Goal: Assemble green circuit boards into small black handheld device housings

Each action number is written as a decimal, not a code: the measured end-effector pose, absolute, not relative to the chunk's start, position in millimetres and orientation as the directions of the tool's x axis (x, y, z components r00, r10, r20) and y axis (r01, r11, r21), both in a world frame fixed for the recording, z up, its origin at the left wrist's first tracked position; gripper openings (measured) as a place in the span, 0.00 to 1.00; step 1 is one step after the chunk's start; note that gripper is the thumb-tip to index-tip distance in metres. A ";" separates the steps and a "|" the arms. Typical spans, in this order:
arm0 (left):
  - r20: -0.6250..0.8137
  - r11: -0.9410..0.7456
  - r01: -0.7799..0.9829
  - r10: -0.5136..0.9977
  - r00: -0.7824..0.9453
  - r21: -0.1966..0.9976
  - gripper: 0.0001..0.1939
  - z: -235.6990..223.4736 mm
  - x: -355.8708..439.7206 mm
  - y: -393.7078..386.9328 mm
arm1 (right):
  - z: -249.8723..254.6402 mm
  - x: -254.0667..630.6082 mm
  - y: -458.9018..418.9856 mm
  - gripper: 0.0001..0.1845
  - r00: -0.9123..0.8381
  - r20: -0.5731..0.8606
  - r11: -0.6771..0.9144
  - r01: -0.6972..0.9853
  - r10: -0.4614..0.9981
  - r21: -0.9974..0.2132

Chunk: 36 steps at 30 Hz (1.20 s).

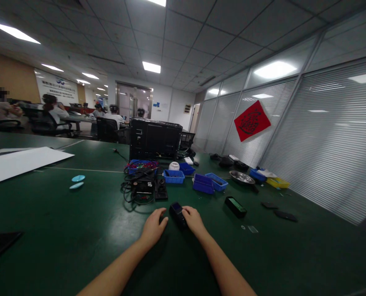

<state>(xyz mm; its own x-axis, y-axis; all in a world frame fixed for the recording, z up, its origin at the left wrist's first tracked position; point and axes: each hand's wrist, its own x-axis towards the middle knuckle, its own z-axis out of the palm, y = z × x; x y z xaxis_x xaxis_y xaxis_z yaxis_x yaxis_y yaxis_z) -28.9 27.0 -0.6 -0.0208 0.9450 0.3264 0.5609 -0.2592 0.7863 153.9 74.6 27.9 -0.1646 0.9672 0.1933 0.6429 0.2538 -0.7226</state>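
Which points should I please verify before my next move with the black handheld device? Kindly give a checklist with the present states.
1. Right hand touching the black handheld device: ok.
2. Right hand's grip firm: cannot tell from this view.
3. Both hands on the device: not ok; the left hand is beside it, apart.
4. Device's weight on the green table: cannot tell; its underside is hidden.
5. Device apart from the green-screened box: ok; the box lies to the right.
6. Screen readable: cannot tell; too small and dark.
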 end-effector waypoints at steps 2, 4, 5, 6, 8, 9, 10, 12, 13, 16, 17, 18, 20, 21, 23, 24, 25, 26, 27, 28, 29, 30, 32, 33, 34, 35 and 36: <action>0.345 -0.272 0.554 0.938 -0.029 0.787 0.20 -0.3 -28.7 27.1 | 23.2 147.3 73.6 0.16 -0.205 0.160 0.250 0.556 0.965 -0.792; 0.369 -0.287 0.556 0.929 -0.039 0.780 0.22 -0.5 -28.4 27.7 | 19.6 139.4 69.4 0.19 -0.252 0.060 0.171 0.447 0.966 -0.878; 0.384 -0.295 0.562 0.922 -0.043 0.773 0.23 -0.8 -28.1 28.3 | 18.2 135.6 66.5 0.21 -0.289 0.000 0.116 0.385 0.957 -0.916; 0.395 -0.299 0.571 0.917 -0.049 0.765 0.24 -1.3 -27.9 28.8 | 17.3 132.2 63.3 0.23 -0.336 -0.048 0.066 0.318 0.941 -0.946; 0.400 -0.286 0.592 0.914 -0.069 0.754 0.28 -2.3 -27.5 29.9 | 16.3 127.2 56.8 0.26 -0.446 -0.067 0.011 0.170 0.893 -0.985; 0.394 -0.267 0.602 0.915 -0.085 0.752 0.30 -2.4 -27.3 30.2 | 16.3 125.8 54.2 0.26 -0.497 -0.051 0.000 0.101 0.866 -0.995; 0.385 -0.247 0.609 0.917 -0.105 0.754 0.32 -2.1 -27.1 30.3 | 16.3 125.2 52.1 0.26 -0.542 -0.030 -0.009 0.041 0.840 -0.999; 0.368 -0.216 0.607 0.920 -0.137 0.765 0.34 0.2 -26.6 29.6 | 16.4 125.5 49.8 0.24 -0.601 -0.006 -0.032 -0.033 0.800 -0.999; 0.359 -0.206 0.600 0.922 -0.147 0.773 0.33 2.3 -26.3 28.7 | 16.4 126.1 49.6 0.23 -0.617 -0.005 -0.044 -0.049 0.787 -0.998; 0.321 -0.173 0.577 0.933 -0.164 0.798 0.32 10.8 -25.7 24.2 | 16.7 128.0 50.3 0.22 -0.636 -0.019 -0.067 -0.052 0.772 -0.996; 0.306 -0.159 0.574 0.937 -0.167 0.803 0.32 13.6 -25.8 22.0 | 17.1 128.3 50.4 0.22 -0.637 -0.027 -0.069 -0.042 0.770 -0.997; 0.294 -0.149 0.573 0.941 -0.169 0.806 0.32 16.1 -26.4 19.5 | 17.6 128.4 50.4 0.22 -0.636 -0.035 -0.069 -0.029 0.771 -0.997; 0.281 -0.138 0.573 0.945 -0.169 0.808 0.32 19.7 -29.1 13.8 | 19.0 128.4 49.7 0.21 -0.628 -0.052 -0.068 -0.002 0.776 -0.998; 0.278 -0.135 0.575 0.946 -0.167 0.807 0.32 20.8 -31.3 10.7 | 19.6 128.3 49.3 0.21 -0.625 -0.057 -0.067 0.007 0.779 -0.998; 0.275 -0.135 0.584 0.948 -0.158 0.801 0.32 21.9 -37.5 4.4 | 20.4 128.3 48.7 0.20 -0.625 -0.062 -0.063 0.020 0.778 -0.998; 0.275 -0.136 0.590 0.949 -0.152 0.796 0.31 22.2 -41.3 1.5 | 20.5 128.4 48.5 0.20 -0.626 -0.064 -0.062 0.025 0.777 -0.998; 0.273 -0.134 0.596 0.950 -0.149 0.791 0.31 22.4 -45.5 -1.1 | 20.3 128.5 48.5 0.19 -0.628 -0.067 -0.061 0.031 0.776 -0.998; 0.270 -0.128 0.604 0.951 -0.150 0.787 0.31 22.7 -50.0 -3.5 | 20.1 128.6 48.5 0.19 -0.629 -0.070 -0.061 0.036 0.775 -0.997; 0.264 -0.115 0.613 0.952 -0.157 0.782 0.31 23.2 -54.9 -5.6 | 19.9 128.7 48.6 0.19 -0.628 -0.073 -0.061 0.041 0.775 -0.997; 0.253 -0.096 0.623 0.953 -0.168 0.776 0.31 23.9 -60.1 -7.4 | 19.9 128.8 48.6 0.19 -0.628 -0.076 -0.062 0.043 0.775 -0.997; 0.240 -0.073 0.636 0.954 -0.180 0.768 0.32 24.8 -65.8 -9.0 | 20.1 128.8 48.5 0.19 -0.628 -0.077 -0.063 0.045 0.774 -0.997; 0.228 -0.050 0.651 0.954 -0.193 0.758 0.32 25.8 -72.1 -10.4 | 20.6 128.8 48.2 0.19 -0.628 -0.079 -0.064 0.046 0.774 -0.997; 0.212 -0.009 0.681 0.953 -0.216 0.733 0.32 28.4 -86.8 -12.8 | 22.4 128.5 47.4 0.19 -0.627 -0.082 -0.063 0.054 0.774 -0.997; 0.209 0.012 0.696 0.950 -0.232 0.718 0.32 29.8 -95.4 -13.8 | 23.5 128.4 46.9 0.19 -0.625 -0.085 -0.061 0.061 0.776 -0.996; 0.200 0.038 0.712 0.948 -0.247 0.701 0.32 31.2 -105.0 -14.7 | 24.6 128.3 46.5 0.19 -0.623 -0.089 -0.059 0.069 0.777 -0.996; 0.197 0.065 0.722 0.942 -0.272 0.688 0.32 32.4 -115.5 -15.3 | 25.6 128.2 46.1 0.19 -0.622 -0.091 -0.057 0.074 0.778 -0.996; 0.189 0.098 0.729 0.935 -0.300 0.677 0.31 33.7 -126.9 -16.0 | 26.3 128.2 45.8 0.19 -0.622 -0.091 -0.054 0.077 0.778 -0.996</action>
